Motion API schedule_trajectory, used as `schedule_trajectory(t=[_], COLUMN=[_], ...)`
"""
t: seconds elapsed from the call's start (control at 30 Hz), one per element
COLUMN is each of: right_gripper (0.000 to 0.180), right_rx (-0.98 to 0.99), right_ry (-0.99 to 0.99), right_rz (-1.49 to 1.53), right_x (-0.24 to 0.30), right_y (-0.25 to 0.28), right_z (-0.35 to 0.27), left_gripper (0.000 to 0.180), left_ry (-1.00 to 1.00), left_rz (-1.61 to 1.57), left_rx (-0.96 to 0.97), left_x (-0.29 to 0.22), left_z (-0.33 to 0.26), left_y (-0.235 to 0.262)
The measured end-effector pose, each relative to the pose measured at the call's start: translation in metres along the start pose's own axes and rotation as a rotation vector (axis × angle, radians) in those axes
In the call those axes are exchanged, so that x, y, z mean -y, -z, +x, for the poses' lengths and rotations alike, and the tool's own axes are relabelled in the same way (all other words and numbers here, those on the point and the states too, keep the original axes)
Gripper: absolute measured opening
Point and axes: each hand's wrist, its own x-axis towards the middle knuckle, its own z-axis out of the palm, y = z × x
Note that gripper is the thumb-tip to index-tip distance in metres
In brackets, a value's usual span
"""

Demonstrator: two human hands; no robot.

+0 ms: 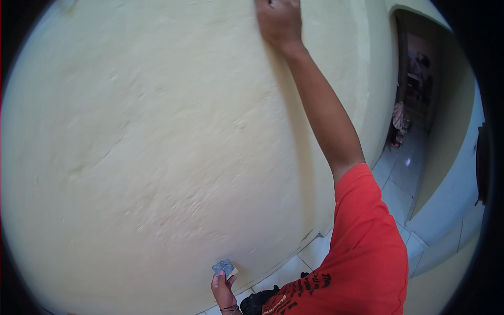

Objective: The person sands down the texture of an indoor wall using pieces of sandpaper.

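Note:
A cream painted wall with dents, ripples and a fine crack fills most of the view. My right hand is raised high against it at the upper edge, the arm stretched up from a red sleeve. Its fingers look curled, but the frame cuts them off, so anything in them is hidden. Low down, close to the wall, my left hand pinches a small folded piece of sandpaper, grey-blue on one face and tan on the other. Thin dark bands circle the left wrist.
White floor tiles run along the wall's foot. On the right, an arched doorway opens onto a tiled passage with hanging cloth and clutter. A dark object stands at the far right rim.

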Motion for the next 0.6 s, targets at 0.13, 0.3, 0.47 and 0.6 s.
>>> schedule_trajectory(t=[0.13, 0.3, 0.47, 0.6], right_gripper=[0.041, 0.038, 0.046, 0.046], right_rx=[-0.024, -0.096, 0.005, -0.065], right_ry=[-0.163, -0.29, -0.634, -0.594], right_rz=[-0.061, -0.018, 0.048, -0.104], right_x=[-0.09, -0.186, -0.204, -0.162], right_y=[0.005, 0.034, 0.058, 0.035], right_z=[0.023, 0.02, 0.052, 0.102], left_gripper=[0.02, 0.021, 0.017, 0.016], left_ry=[0.093, 0.159, 0.148, 0.149], left_rz=[0.072, 0.091, 0.084, 0.114], left_rx=[0.054, 0.064, 0.082, 0.063], left_x=[-0.026, -0.057, -0.099, -0.131], left_z=[-0.007, -0.021, -0.047, -0.061], left_y=[-0.011, -0.032, -0.063, -0.077])
